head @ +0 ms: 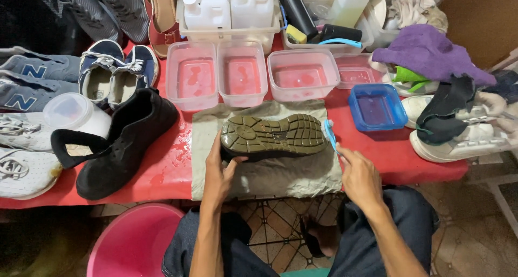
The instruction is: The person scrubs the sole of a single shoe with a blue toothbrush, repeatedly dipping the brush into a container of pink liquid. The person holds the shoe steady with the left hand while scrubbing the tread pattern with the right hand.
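Head view, looking down on a red-covered table [162, 174].

- Shoe [274, 136]: dark, lying on its side with the olive-brown tread sole facing the camera; rests on a grey cloth [270, 174] spread at the table's near edge, centre.
- Left hand [218, 172]: fingers wrapped about the heel end of the shoe, thumb across the sole's edge, gripping it.
- Right hand [359, 174]: fingers closed on the handle of a light blue brush [330, 135], whose head meets the toe end of the shoe.
- Clear plastic tubs [216, 74]: a row of four behind the cloth, holding shallow liquid.
- Blue container [376, 106]: square, right of the tubs, near the brush.
- Black high-top shoe [116, 147]: left of the cloth, lying on its side.
- Navy sneakers [116, 72]: a pair, behind the black high-top.
- Grey and white sneakers [27, 120]: at the far left edge.
- White jugs [226, 7]: in a tray at the back.
- Purple cloth [431, 53]: heaped at the right, above white shoes [464, 134].
- Pink basin [135, 242]: on the floor, lower left, beside the person's knee.
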